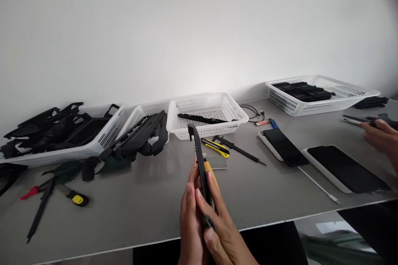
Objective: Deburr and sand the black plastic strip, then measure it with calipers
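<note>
Both my hands are together in front of me, close to the table's front edge. My left hand is closed around a long narrow black plastic part with a hooked upper end and small teeth along one side. From the other side, my right hand presses its fingers onto the same part. A yellow-handled tool shows behind the part by my right fingers; most of it is hidden, and I cannot tell how it is held. Beyond my hands lie a yellow utility knife, a black caliper and a grey flat object.
White baskets with black plastic parts stand along the wall; another basket is at right. Two black-topped flat devices and a white cable lie right. Cutting tools lie left. Another person's hand holds a tool.
</note>
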The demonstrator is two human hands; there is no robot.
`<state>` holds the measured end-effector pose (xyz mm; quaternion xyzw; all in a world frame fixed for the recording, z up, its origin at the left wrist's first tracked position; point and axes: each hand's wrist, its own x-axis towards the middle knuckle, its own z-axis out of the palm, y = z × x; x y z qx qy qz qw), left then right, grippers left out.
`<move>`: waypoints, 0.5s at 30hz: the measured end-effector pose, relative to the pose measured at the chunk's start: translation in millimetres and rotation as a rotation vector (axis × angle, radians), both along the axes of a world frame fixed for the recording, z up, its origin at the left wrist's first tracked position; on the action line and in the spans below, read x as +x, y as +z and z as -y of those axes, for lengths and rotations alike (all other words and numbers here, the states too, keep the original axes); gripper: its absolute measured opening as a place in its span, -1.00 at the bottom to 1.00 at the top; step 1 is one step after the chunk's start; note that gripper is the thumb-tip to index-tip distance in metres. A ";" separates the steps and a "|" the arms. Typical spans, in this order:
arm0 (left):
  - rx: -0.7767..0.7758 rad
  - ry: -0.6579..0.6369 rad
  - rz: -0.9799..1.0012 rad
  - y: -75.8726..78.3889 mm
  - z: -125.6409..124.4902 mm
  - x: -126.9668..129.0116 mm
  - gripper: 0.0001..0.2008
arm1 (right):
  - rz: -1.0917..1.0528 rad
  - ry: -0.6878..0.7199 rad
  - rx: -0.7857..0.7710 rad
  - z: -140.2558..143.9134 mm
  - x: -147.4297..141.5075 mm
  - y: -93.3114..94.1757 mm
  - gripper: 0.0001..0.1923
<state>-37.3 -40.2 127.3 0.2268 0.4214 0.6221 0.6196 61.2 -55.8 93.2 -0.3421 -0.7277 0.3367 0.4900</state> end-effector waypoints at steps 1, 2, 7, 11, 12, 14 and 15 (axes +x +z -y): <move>-0.008 -0.024 0.047 3.8 -4.2 0.1 -0.42 | -0.009 0.008 -0.017 0.5 2.2 -2.1 -0.38; -0.004 -0.042 0.090 7.0 -8.8 0.8 -0.42 | -0.019 0.007 -0.052 0.5 6.5 -1.8 -0.38; 0.002 0.020 0.146 12.8 -29.2 2.9 -0.40 | -0.145 -0.083 -0.284 -0.4 56.8 32.1 -0.30; -0.005 0.075 0.101 13.5 -30.1 -4.1 -0.45 | -0.118 -0.025 -0.385 -24.5 104.3 61.5 -0.29; -0.004 0.076 0.093 13.4 -28.7 -6.2 -0.47 | 0.006 0.014 -0.426 -35.7 113.2 63.6 -0.32; -0.012 0.073 0.083 12.3 -25.6 -10.2 -0.51 | 0.233 -0.095 -0.441 -57.8 127.2 62.1 -0.37; -0.020 0.075 0.079 11.2 -24.2 -12.0 -0.52 | 0.298 -0.158 -0.436 -66.4 132.5 59.9 -0.36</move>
